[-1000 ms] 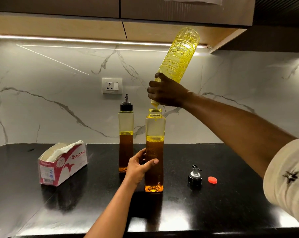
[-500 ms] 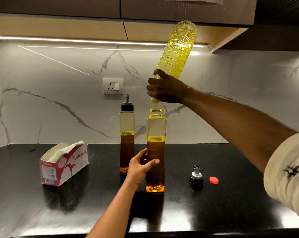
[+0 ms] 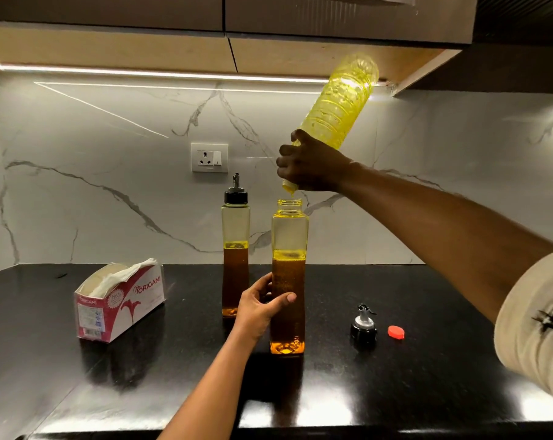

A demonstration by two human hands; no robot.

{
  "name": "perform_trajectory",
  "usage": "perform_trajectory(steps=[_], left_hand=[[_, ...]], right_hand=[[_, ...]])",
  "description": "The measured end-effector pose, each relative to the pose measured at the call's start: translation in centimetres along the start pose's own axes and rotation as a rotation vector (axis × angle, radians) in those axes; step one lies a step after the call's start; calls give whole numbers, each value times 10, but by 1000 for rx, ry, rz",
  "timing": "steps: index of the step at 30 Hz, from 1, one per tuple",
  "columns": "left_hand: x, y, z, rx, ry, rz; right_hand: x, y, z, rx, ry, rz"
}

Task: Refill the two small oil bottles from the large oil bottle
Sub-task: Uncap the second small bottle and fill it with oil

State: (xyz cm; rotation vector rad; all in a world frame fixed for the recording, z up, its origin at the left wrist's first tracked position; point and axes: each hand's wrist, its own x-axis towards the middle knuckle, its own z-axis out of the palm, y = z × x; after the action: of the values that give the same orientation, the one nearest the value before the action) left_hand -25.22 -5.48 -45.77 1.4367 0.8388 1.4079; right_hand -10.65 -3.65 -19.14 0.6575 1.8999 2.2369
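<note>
Here, nearest you, the glossy black stone table (image 3: 396,392) carries everything. Your left hand (image 3: 262,304) reaches in from below. Its grip is curled round the lower half of the uncapped clear square-sided small oil bottle (image 3: 289,236), with the thumb on the front face and the fingers behind. That bottle stands upright on the table and holds dark amber oil to about its middle, with a brighter yellow layer on top. To its right, apart from it, the black-and-silver pourer cap (image 3: 363,325) sits upright, with the small red round screw cap (image 3: 396,332) just beside it. Well to the left lies the red-and-white cardboard tissue box (image 3: 119,306), white tissue sticking out of its open top. Behind your left hand, the second clear small oil bottle with a black pourer top (image 3: 235,227) stands upright, about half full. Higher up, your right hand (image 3: 313,166) has its grip clamped round the neck end of the large ribbed yellow plastic oil bottle (image 3: 338,103). This bottle is inverted and tilted, base up and to the right, with its mouth just above the uncapped bottle's opening, not touching it. Farthest back, a white wall socket (image 3: 209,157) sits on the veined white marble wall (image 3: 78,192).
</note>
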Motion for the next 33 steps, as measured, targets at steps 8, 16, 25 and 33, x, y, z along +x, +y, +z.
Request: perform_trajectory(steps=[8,16,25,33], left_hand=[[2,-3,-1,17,14,-7],[4,-5,-2,20,19,-13],[2,-4,-2,16,17,0],[2,-3,-1,29,23,2]], right_hand=[[-14,-8,-6,236,-181,40],[-18,-13,-6,512,-331,329],[-18,-23,-11,723,-336,548],[-31,-28,-13,743,-331,601]])
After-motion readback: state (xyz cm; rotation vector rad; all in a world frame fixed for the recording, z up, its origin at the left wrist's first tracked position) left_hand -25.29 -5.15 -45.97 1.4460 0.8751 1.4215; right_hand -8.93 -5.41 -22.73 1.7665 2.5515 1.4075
